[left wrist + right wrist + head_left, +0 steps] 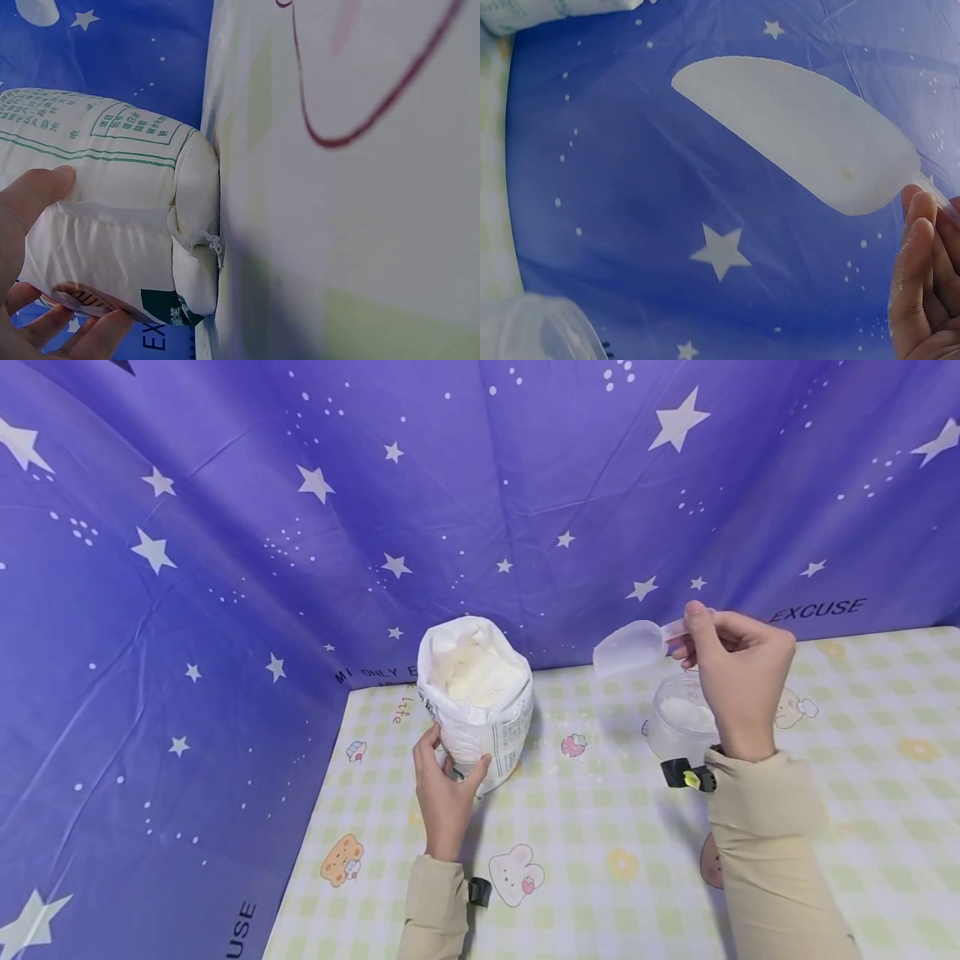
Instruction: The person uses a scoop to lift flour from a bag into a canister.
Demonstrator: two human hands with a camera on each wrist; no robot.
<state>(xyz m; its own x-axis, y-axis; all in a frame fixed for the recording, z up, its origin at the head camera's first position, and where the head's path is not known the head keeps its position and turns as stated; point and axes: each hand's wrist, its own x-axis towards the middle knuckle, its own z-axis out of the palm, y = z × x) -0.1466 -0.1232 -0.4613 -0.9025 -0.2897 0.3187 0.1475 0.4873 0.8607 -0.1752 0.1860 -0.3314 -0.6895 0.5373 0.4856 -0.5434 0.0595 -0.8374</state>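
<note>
A white bag of flour stands upright with its top rolled open and pale powder inside. My left hand holds its lower front, thumb on one side and fingers around the other; green print shows on the bag in the left wrist view. My right hand pinches the handle of a translucent plastic scoop, raised above the table. In the right wrist view the scoop looks empty but for a little residue. Below the right hand sits a clear round tub holding white powder, partly hidden by that hand.
A green-and-white checked cloth with cartoon prints covers the table. Some spilled powder lies between bag and tub. A blue starred curtain stands close behind and along the left side.
</note>
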